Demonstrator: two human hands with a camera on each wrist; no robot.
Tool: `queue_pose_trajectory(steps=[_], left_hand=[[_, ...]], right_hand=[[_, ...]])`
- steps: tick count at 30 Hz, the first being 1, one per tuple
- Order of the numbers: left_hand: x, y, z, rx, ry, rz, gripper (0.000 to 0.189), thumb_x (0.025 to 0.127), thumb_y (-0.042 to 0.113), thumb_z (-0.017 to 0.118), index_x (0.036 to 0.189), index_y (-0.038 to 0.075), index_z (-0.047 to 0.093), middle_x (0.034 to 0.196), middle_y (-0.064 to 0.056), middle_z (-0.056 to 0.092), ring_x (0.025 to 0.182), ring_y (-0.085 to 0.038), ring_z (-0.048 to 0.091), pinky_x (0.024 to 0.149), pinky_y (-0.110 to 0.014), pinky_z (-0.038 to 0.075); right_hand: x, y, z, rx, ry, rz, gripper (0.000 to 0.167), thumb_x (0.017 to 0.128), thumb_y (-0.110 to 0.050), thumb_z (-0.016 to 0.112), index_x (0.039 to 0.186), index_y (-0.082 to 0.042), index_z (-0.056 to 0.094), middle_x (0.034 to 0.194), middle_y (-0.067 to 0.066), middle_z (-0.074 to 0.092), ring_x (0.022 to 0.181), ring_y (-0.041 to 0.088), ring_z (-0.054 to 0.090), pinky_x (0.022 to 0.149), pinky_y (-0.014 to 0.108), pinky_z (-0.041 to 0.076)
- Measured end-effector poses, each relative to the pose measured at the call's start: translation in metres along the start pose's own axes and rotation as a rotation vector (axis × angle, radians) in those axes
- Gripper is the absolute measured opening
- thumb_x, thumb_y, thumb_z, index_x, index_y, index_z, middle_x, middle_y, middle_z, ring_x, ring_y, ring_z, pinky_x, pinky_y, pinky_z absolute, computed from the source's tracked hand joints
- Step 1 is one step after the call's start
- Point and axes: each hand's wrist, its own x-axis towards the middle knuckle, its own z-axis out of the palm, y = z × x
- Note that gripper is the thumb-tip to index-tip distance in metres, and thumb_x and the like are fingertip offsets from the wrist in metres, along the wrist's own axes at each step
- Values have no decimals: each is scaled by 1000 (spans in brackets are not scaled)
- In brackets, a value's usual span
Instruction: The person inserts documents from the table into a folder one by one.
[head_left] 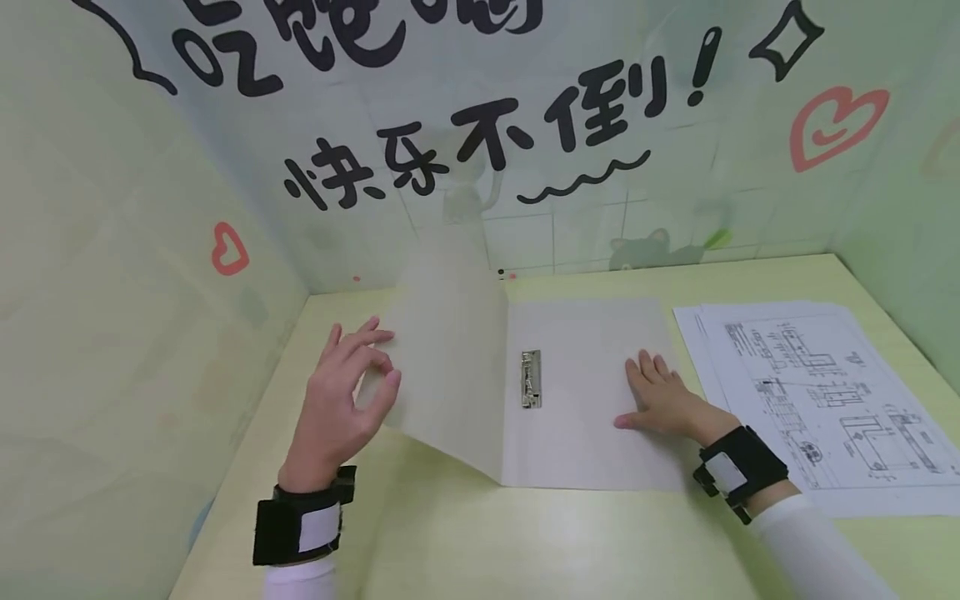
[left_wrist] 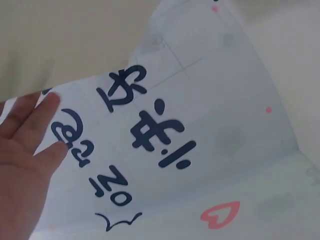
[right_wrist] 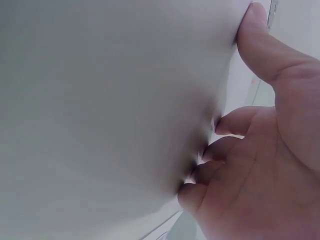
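Observation:
A pale file folder (head_left: 588, 333) lies opened on the table. Its left cover (head_left: 450, 358) stands tilted up off the tabletop. At the cover's outer edge, my left hand (head_left: 337, 400) pinches with thumb and index finger, the other fingers spread. In the left wrist view, fingertips of the left hand (left_wrist: 30, 150) overlap the cover's edge. A metal clip (head_left: 531, 379) is fixed near the spine on the right panel. My right hand (head_left: 660, 400) rests on that panel near its right side, fingers spread. The right wrist view shows the right hand's fingertips (right_wrist: 220, 125) against the pale surface.
Several sheets with printed technical drawings (head_left: 817, 392) lie stacked right of the folder, partly behind the right wrist. A printed backdrop (head_left: 450, 242) with lettering stands along the table's back and sides. Table (head_left: 450, 533) shows in front of the folder.

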Motion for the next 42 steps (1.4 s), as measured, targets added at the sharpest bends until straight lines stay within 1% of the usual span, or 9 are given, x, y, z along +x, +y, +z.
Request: queue_pose_trajectory(steps=[5, 11, 13, 19, 27, 31, 35, 39, 42], left_hand=[[-6, -2, -17, 100, -236, -273, 28, 93, 25, 67, 110, 4, 68, 126, -16, 65, 132, -38, 51, 122, -56, 15], [-7, -9, -8, 278, -447, -481, 61, 87, 29, 74, 138, 4, 52, 134, -27, 50, 124, -49, 47, 112, -74, 5], [-9, -13, -3, 316, -489, -518, 70, 83, 26, 79, 142, 5, 48, 138, -31, 42, 128, -53, 41, 109, -77, 1], [-11, -21, 11, 331, -639, -571, 84, 79, 10, 80, 151, 8, 35, 157, -37, 5, 143, -61, -1, 107, -79, -6], [-22, -34, 49, 364, -864, -584, 92, 77, -7, 71, 156, 11, 27, 162, -32, -2, 146, -58, 7, 111, -74, 20], [-28, -34, 68, 301, -901, -588, 88, 78, 5, 67, 154, -3, 23, 163, -30, 2, 149, -52, 9, 117, -64, 22], [-25, -32, 86, 243, -856, -608, 85, 86, 26, 61, 150, -14, 22, 160, -34, 12, 149, -48, 17, 120, -54, 25], [-21, -27, 101, 220, -780, -643, 79, 89, 33, 57, 153, -1, 27, 156, -39, 19, 145, -54, 24, 111, -61, 36], [-19, -22, 109, 219, -774, -653, 75, 87, 30, 55, 156, 16, 29, 159, -38, 9, 143, -61, 19, 100, -72, 39]], right_hand=[[-1, 4, 0, 2, -1, -1, 101, 89, -45, 69, 149, 17, 16, 156, 42, 2, 143, 62, 1, 113, 73, 9], [-2, 5, -1, 30, -13, 11, 103, 88, -46, 69, 150, 15, 15, 157, 41, 1, 144, 61, -1, 114, 72, 6], [-2, 5, -1, 43, -21, 17, 103, 87, -46, 70, 151, 14, 15, 157, 39, 1, 144, 60, -1, 114, 72, 5], [-5, 7, -1, 41, -30, 21, 106, 85, -48, 72, 152, 12, 16, 158, 38, 2, 145, 58, 0, 115, 71, 6], [-9, 4, -4, 28, -37, 25, 106, 85, -49, 72, 151, 13, 17, 159, 37, 3, 145, 58, 2, 115, 70, 7], [-10, 4, -4, 25, -33, 17, 105, 85, -48, 72, 151, 13, 18, 158, 38, 4, 145, 58, 2, 115, 70, 8], [-11, 4, -4, 30, -27, 17, 104, 86, -47, 71, 151, 13, 17, 159, 37, 3, 145, 58, 2, 115, 70, 8], [-12, 5, -3, 38, -23, 17, 105, 85, -47, 72, 151, 13, 17, 158, 38, 3, 145, 58, 1, 115, 70, 7], [-12, 6, -2, 40, -22, 14, 106, 85, -48, 72, 151, 14, 17, 158, 38, 3, 145, 58, 2, 114, 71, 7]])
